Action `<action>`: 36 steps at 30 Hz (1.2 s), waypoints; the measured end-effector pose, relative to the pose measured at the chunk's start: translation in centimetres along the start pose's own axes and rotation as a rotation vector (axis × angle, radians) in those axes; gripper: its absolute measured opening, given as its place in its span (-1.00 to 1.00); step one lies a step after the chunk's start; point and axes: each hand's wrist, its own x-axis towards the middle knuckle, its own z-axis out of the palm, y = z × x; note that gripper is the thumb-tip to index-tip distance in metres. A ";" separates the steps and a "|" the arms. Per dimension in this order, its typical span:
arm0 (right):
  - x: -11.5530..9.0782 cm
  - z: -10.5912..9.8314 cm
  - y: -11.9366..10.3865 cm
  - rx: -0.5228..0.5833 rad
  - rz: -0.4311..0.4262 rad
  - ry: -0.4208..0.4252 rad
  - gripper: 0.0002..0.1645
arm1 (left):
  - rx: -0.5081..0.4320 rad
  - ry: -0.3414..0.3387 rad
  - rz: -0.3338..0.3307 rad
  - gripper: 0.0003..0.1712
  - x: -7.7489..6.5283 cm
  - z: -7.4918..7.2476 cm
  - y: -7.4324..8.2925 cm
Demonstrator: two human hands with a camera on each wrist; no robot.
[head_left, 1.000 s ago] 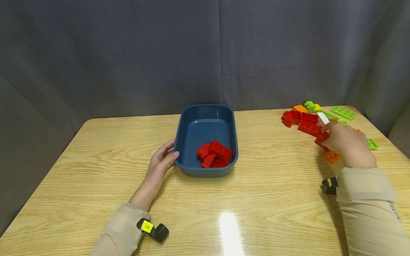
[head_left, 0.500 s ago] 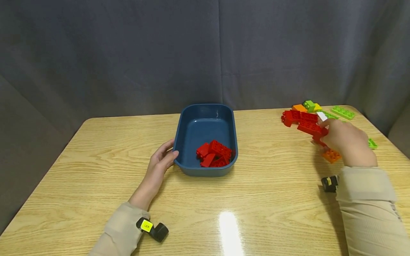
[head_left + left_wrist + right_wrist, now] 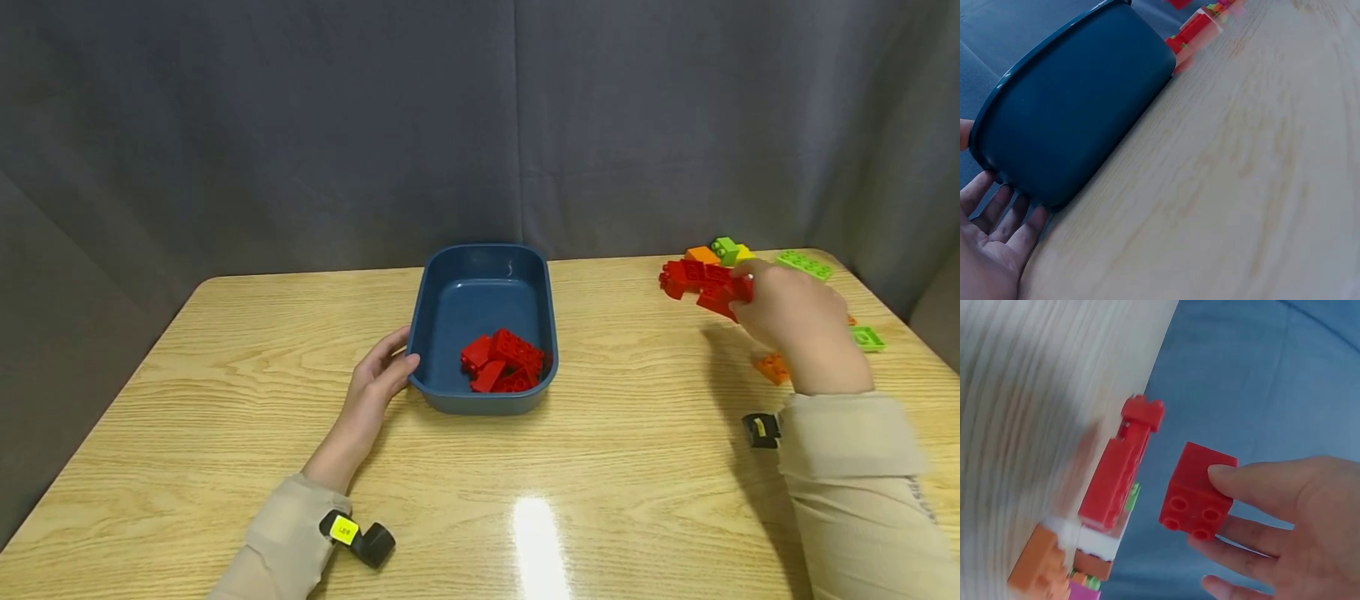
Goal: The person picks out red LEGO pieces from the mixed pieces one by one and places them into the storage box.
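Right wrist view: a red brick (image 3: 1188, 487), studs showing, sits between the thumb and fingers of the right hand (image 3: 1310, 519), which is pinching it; a gap separates it from a line of red pieces (image 3: 1113, 481). Just past those lie a white brick (image 3: 1097, 542) and an orange brick (image 3: 1038, 559). From the head camera, this is at the far right of the worktop (image 3: 300, 450), near a flat green plate (image 3: 805, 264). Well to the left, the left hand (image 3: 371, 383) grips a blue tray (image 3: 487, 405), thumb at the rim, fingers against the outer wall. Several red bricks (image 3: 510, 358) lie inside, at the near end. Behind hangs a dark curtain (image 3: 360, 142).
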 end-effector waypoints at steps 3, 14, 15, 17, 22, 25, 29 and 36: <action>0.0 0.1 -1.1 0.001 -0.057 0.058 -0.51 | 0.003 0.003 -0.004 -0.41 -0.1 -0.1 0.0; -0.2 -0.4 -4.0 0.093 -0.274 0.201 -0.53 | 0.008 0.019 -0.011 -0.41 -0.3 -0.4 0.0; -0.2 -0.5 -4.2 0.101 -0.294 0.210 -0.53 | 0.007 0.020 -0.011 -0.41 -0.3 -0.5 0.0; -0.3 -0.6 -4.7 0.111 -0.343 0.240 -0.53 | 0.007 0.021 -0.012 -0.41 -0.3 -0.5 0.0; -0.6 -0.7 -5.7 0.122 -0.458 0.331 -0.54 | 0.010 0.009 -0.018 -0.40 -0.1 -0.3 0.0; -0.8 -0.6 -6.4 0.122 -0.507 0.352 -0.52 | 0.008 0.006 -0.017 -0.40 0.0 -0.2 -0.1; -1.2 -0.6 -7.6 0.132 -0.535 0.341 -0.49 | 0.006 0.006 -0.015 -0.41 0.0 -0.2 -0.2; -1.7 -0.6 -9.4 0.126 -0.607 0.352 -0.51 | 0.010 0.010 -0.017 -0.40 -0.1 -0.3 -0.2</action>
